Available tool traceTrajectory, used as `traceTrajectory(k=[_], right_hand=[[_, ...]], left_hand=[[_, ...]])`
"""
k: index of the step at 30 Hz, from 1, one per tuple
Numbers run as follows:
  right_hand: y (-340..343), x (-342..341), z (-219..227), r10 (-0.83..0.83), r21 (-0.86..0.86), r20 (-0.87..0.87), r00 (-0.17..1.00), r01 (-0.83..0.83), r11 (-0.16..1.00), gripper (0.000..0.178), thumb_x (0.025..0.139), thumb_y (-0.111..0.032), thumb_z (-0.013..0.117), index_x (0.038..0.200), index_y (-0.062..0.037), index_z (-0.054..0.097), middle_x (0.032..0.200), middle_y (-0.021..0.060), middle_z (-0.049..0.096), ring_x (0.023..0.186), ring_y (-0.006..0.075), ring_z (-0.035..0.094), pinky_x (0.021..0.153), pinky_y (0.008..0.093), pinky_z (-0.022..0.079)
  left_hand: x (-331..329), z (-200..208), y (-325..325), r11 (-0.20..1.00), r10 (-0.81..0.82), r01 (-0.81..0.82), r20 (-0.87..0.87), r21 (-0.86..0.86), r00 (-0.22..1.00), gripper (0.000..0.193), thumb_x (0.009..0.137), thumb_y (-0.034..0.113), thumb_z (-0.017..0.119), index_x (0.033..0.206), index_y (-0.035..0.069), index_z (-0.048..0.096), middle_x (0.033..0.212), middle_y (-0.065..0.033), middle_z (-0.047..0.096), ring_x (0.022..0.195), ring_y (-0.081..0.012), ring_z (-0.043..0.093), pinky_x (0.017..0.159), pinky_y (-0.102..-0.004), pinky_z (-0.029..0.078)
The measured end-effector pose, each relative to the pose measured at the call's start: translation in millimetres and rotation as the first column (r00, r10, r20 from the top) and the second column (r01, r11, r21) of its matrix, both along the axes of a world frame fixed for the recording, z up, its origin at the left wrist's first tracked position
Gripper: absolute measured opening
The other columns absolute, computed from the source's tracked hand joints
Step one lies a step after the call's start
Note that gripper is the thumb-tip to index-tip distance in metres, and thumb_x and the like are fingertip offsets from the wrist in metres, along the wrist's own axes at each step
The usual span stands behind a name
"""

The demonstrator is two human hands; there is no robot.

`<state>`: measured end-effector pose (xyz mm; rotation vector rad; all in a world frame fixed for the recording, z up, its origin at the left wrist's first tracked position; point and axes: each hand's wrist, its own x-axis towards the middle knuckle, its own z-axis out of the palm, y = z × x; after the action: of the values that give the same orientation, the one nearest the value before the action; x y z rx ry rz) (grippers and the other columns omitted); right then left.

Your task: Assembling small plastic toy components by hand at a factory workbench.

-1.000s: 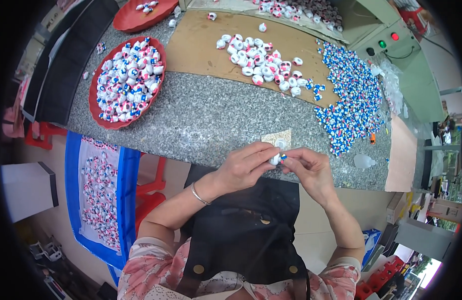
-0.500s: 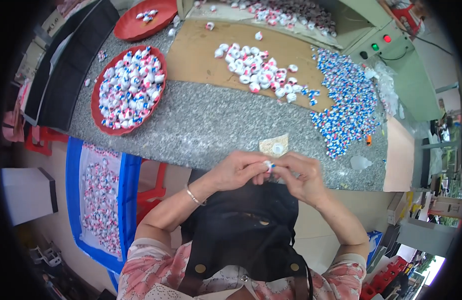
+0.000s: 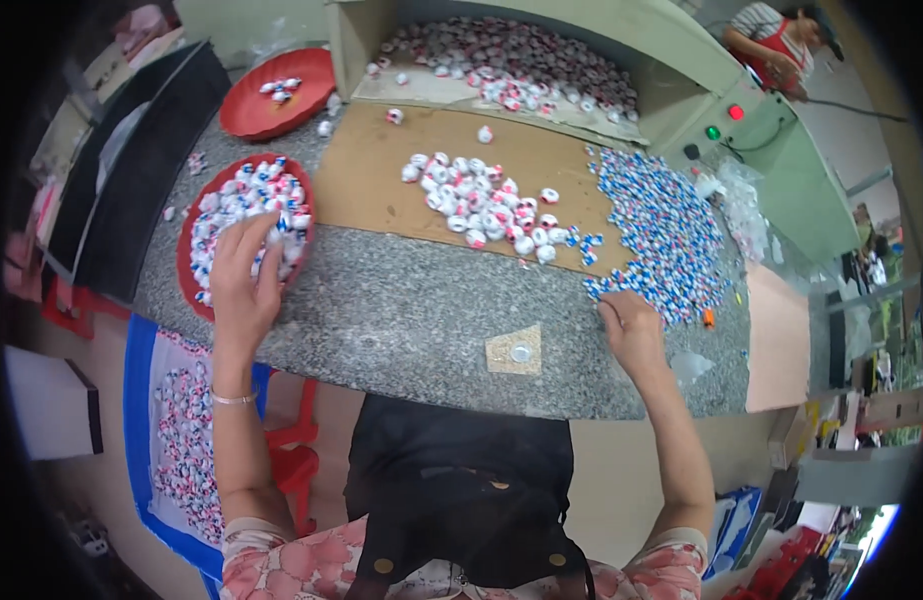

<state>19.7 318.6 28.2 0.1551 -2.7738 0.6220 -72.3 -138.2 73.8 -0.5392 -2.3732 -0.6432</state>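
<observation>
My left hand (image 3: 243,285) reaches over a red bowl (image 3: 193,285) at the left, heaped with small round white plastic pieces with blue and pink marks. Between its thumb and forefinger shows a white-and-blue piece (image 3: 274,236). At the right, my right hand (image 3: 633,328) is down at the near edge of a spread of tiny blue-and-white parts (image 3: 661,215). Thumb and forefinger are brought together there, and what is between them is hidden. A small tan pad (image 3: 501,354) with a whitish disc (image 3: 521,352) lies near the table's front edge.
Larger white-and-pink hollow pieces (image 3: 481,200) lie on a brown board (image 3: 356,180). Behind stands a green cabinet (image 3: 671,65) with more inside. A second red bowl (image 3: 251,115) is at the back left, a blue tray (image 3: 139,420) below the table. Another person (image 3: 776,50) is far right.
My hands were together over the front edge, holding a white-and-blue piece. They have parted: the left moved out to the red bowl, the right to the tiny parts. The head view has shifted.
</observation>
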Motion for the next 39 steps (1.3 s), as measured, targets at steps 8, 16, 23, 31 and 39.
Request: traceTrajectory(k=[8, 16, 23, 31, 39], right_hand=[[-11.0, -20.8, -5.2, -0.081, 0.392, 0.163, 0.983, 0.01, 0.92, 0.01, 0.078, -0.004, 0.068, 0.077, 0.0004, 0.06, 0.082, 0.0191, 0.063, 0.074, 0.0372, 0.064, 0.064, 0.0452, 0.049], [-19.9, 20.7, 6.1, 0.052, -0.193, 0.264, 0.963, 0.0, 0.981, 0.021, 0.078, 0.005, 0.064, 0.098, -0.0019, 0.069, 0.087, 0.016, 0.063, 0.075, 0.0277, 0.061, 0.07, 0.0361, 0.05], [-36.9, 52.8, 11.6, 0.122, -0.04, 0.232, 0.965, -0.115, 0.993, 0.022, 0.081, 0.001, 0.068, 0.102, -0.0037, 0.068, 0.094, 0.0165, 0.064, 0.084, 0.0352, 0.065, 0.072, 0.0384, 0.052], [-33.9, 44.5, 12.9, 0.099, -0.022, 0.291, 0.952, -0.097, 0.995, 0.017, 0.081, -0.003, 0.071, 0.098, -0.0011, 0.066, 0.089, 0.017, 0.067, 0.08, 0.0332, 0.067, 0.068, 0.0383, 0.053], [-38.8, 45.9, 9.2, 0.124, 0.181, 0.338, 0.933, -0.194, 0.964, 0.015, 0.081, -0.008, 0.071, 0.096, -0.0056, 0.067, 0.081, 0.0147, 0.064, 0.074, 0.037, 0.064, 0.062, 0.045, 0.051]], left_hand=[[-42.9, -13.0, -23.0, 0.941, 0.224, -0.259, -0.169, -0.219, 0.96, 0.039, 0.079, -0.002, 0.061, 0.118, 0.002, 0.062, 0.126, -0.0213, 0.057, 0.111, -0.0371, 0.058, 0.094, -0.044, 0.048], [-87.8, -58.3, 101.2, 0.986, -0.119, 0.096, 0.17, 0.137, 0.978, 0.02, 0.081, 0.001, 0.062, 0.101, 0.001, 0.065, 0.106, -0.0182, 0.063, 0.096, -0.0366, 0.063, 0.083, -0.0428, 0.052], [-144.6, -96.0, 126.4, 0.981, -0.102, 0.018, 0.431, 0.195, 0.897, 0.024, 0.083, 0.014, 0.068, 0.102, 0.0, 0.063, 0.093, -0.0203, 0.067, 0.087, -0.036, 0.065, 0.077, -0.0422, 0.052], [-2.1, -57.8, 118.5, 0.504, -0.758, -0.131, 0.509, 0.854, 0.407, 0.03, 0.086, 0.003, 0.071, 0.113, 0.002, 0.061, 0.101, -0.0046, 0.067, 0.093, -0.0098, 0.064, 0.081, -0.0247, 0.053], [89.3, -88.8, 120.7, 0.259, -0.918, -0.263, 0.322, 0.929, 0.233, 0.034, 0.086, -0.007, 0.066, 0.119, -0.002, 0.062, 0.108, -0.0057, 0.066, 0.097, -0.0126, 0.065, 0.087, -0.0251, 0.054]])
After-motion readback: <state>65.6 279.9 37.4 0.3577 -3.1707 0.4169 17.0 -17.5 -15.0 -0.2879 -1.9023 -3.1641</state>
